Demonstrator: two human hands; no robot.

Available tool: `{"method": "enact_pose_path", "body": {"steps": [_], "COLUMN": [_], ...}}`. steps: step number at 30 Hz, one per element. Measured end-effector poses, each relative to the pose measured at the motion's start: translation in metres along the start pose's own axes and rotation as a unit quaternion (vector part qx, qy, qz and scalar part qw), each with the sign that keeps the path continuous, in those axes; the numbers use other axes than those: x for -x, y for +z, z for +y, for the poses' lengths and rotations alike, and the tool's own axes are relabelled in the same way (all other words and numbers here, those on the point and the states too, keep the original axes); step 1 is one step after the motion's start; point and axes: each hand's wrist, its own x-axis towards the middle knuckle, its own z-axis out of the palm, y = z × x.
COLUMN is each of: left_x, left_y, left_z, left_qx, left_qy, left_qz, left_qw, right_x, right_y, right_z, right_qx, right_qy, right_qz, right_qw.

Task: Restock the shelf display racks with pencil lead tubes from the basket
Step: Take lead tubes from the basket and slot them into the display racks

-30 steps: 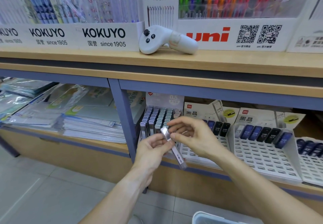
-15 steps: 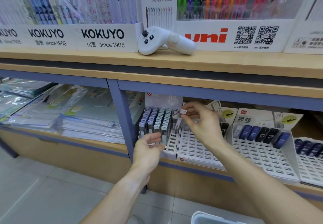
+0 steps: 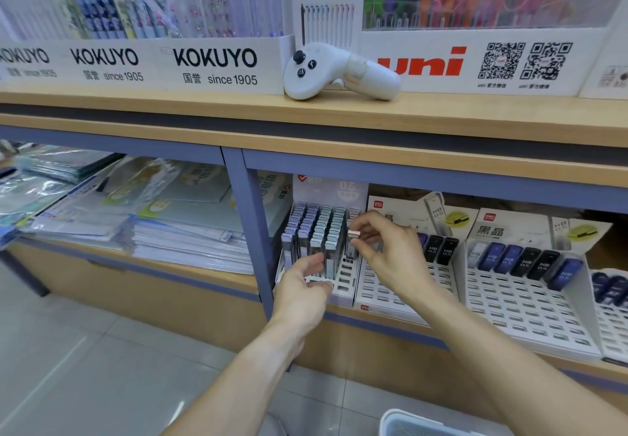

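Right hand point(image 3: 390, 248): thumb and fingers pinch cap of pencil lead tube point(image 3: 352, 242), upright over rightmost column of leftmost display rack point(image 3: 345, 294), likely to seat it in slot. Left hand point(image 3: 302, 287): fingers relaxed, holding nothing, by rack front (probably steadying). Neighbouring tubes point(image 3: 317, 231) crowd target slot. White controller point(image 3: 339, 72) on upper shelf. Basket point(image 3: 407, 423) at bottom edge.

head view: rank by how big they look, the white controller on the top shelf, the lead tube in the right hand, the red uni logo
1. white controller, widest and bulkiest.
2. red uni logo, somewhat smaller; the controller hides its left part, so the gap is unsure.
3. lead tube pinched by the right hand, clearly smallest, though partly hidden by the fingers.
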Motion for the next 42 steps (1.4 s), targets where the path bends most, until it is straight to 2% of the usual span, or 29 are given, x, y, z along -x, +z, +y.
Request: {"method": "enact_pose_path", "body": {"steps": [10,15,17,22,28,33,38,42], "left_x": [0.003,0.002,0.001,0.000,-0.001,-0.001,0.016,0.036], "left_y": [0.000,0.000,0.000,0.001,0.000,0.001,0.009,0.029], "left_z": [0.004,0.003,0.003,0.003,0.000,-0.003,-0.001,-0.009], "left_qx": [0.009,0.006,0.005,0.000,-0.017,-0.051,-0.143,-0.215], "left_qy": [0.003,0.003,0.002,0.000,0.009,0.027,0.098,0.183], "left_qz": [-0.019,-0.017,-0.017,-0.017,-0.016,0.004,0.022,-0.012], "left_qw": [1.000,1.000,1.000,1.000,1.000,0.998,0.985,0.959], "right_x": [0.008,-0.003,-0.009,-0.009,0.002,0.003,0.015,0.070], "right_y": [0.006,0.005,0.007,0.015,0.020,0.016,0.003,-0.024], "right_z": [-0.002,0.005,0.011,0.021,0.019,0.016,0.010,0.008], "right_qx": [-0.005,0.016,0.028,0.070,0.171,0.181,0.162,0.128], "right_qy": [-0.021,0.003,0.026,0.017,-0.040,-0.015,-0.008,0.007], "right_qz": [-0.010,0.011,0.000,0.010,-0.025,-0.047,-0.047,-0.030], "right_qw": [1.000,1.000,0.999,0.997,0.984,0.982,0.986,0.991]}}
